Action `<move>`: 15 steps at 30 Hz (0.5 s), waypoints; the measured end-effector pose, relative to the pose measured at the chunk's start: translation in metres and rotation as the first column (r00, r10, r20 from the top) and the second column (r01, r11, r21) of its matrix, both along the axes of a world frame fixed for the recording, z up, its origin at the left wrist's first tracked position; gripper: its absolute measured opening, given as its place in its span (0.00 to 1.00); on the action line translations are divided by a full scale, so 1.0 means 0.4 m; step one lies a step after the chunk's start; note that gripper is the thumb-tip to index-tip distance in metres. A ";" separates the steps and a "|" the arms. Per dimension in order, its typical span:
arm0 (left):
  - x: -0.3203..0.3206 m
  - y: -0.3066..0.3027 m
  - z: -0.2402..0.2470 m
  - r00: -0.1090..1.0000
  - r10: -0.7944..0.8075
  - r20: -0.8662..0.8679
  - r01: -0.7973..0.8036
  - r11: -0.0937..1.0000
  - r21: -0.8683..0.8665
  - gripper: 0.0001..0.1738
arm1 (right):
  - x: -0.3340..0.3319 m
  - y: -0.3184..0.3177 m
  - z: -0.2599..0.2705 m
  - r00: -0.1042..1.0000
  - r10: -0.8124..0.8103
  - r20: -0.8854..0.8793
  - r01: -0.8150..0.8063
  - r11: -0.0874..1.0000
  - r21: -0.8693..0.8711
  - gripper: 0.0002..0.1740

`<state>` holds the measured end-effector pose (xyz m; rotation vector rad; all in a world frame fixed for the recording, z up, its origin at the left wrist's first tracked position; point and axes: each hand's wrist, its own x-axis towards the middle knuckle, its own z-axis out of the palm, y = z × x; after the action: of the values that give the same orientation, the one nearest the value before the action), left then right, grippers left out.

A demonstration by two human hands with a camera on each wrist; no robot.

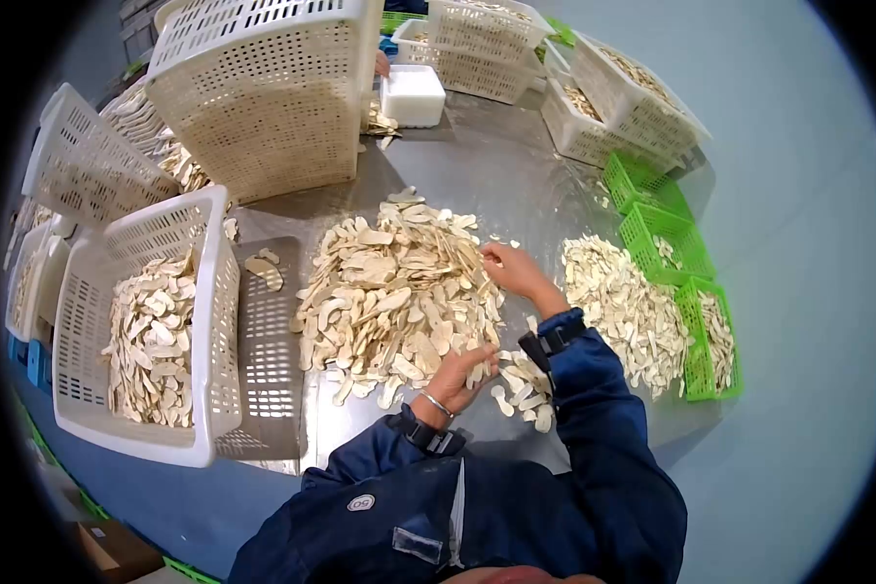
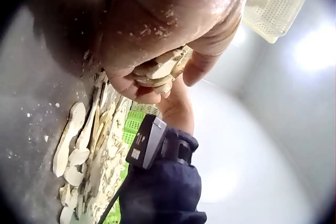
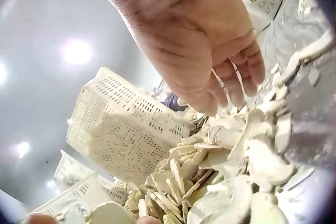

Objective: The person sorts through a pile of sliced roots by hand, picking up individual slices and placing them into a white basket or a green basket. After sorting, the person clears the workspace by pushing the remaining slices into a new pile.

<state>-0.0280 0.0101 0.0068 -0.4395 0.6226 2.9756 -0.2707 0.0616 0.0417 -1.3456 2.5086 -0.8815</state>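
A large heap of pale, flat, elongated dried slices (image 1: 380,292) lies on the metal table before me. My left hand (image 1: 455,380) is at the heap's near right edge, its fingers curled round a small bunch of slices (image 2: 157,71), as the left wrist view shows. My right hand (image 1: 516,271) reaches to the heap's right side. In the right wrist view its fingers (image 3: 236,90) are loosely bent, pointing down at the slices, and no slice shows in the palm. A few loose slices (image 1: 528,389) lie on the table just right of my left hand.
A second heap of smaller pieces (image 1: 623,311) lies to the right, beside green baskets (image 1: 667,243). On the left stands a white crate (image 1: 222,341) partly filled with slices. A tall white crate (image 1: 263,107) and a white box (image 1: 414,97) stand behind the heap; another person's hand (image 1: 382,64) shows there.
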 end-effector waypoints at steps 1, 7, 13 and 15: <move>0.001 0.000 0.004 1.000 0.002 0.002 -0.002 1.000 0.000 0.11 | -0.005 -0.022 -0.016 0.999 -0.040 -0.028 0.040 0.999 0.005 0.20; -0.004 -0.004 -0.007 1.000 0.023 0.012 -0.024 1.000 0.002 0.10 | -0.023 -0.062 -0.077 0.985 -0.171 -0.028 0.169 0.984 -0.060 0.16; -0.013 -0.029 -0.021 0.999 0.041 -0.003 -0.041 0.999 -0.013 0.10 | -0.053 0.021 -0.083 0.971 -0.238 -0.005 0.238 0.971 0.028 0.08; -0.022 -0.053 -0.029 0.995 0.098 -0.003 -0.098 0.995 0.011 0.09 | -0.057 0.049 -0.081 0.967 -0.254 -0.015 0.254 0.965 0.061 0.08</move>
<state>-0.0368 -0.0112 -0.0047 -0.4783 0.6012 3.0717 -0.2936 0.0810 0.0094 -1.0249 2.7320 -0.8345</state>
